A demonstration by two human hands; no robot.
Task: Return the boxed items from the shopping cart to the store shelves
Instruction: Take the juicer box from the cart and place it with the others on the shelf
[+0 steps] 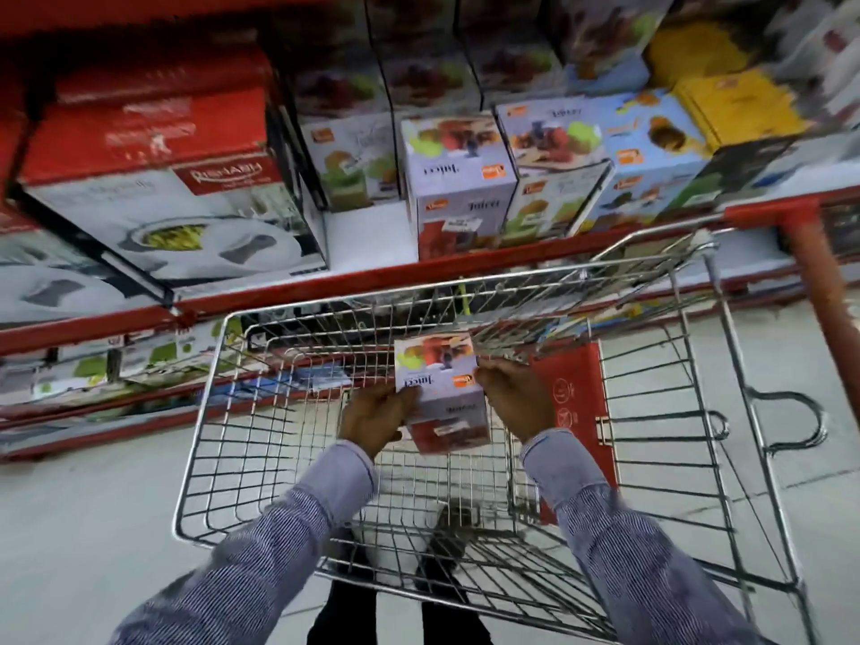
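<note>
A white juicer box (440,393), printed with fruit, is gripped above the cart (726,346): left hand (374,414) at 9 o'clock, right hand (514,395) at 3 o'clock

Shiny bare wire mesh makes up the cart (223,439), chrome-bright, with a smooth red plastic flap (579,412) at its right side. The juicer box (442,393) is printed cardboard with a slight sheen. Sleeves (298,519) are fine-striped woven cloth; shelf edge (325,286) is glossy red-painted metal.
</note>
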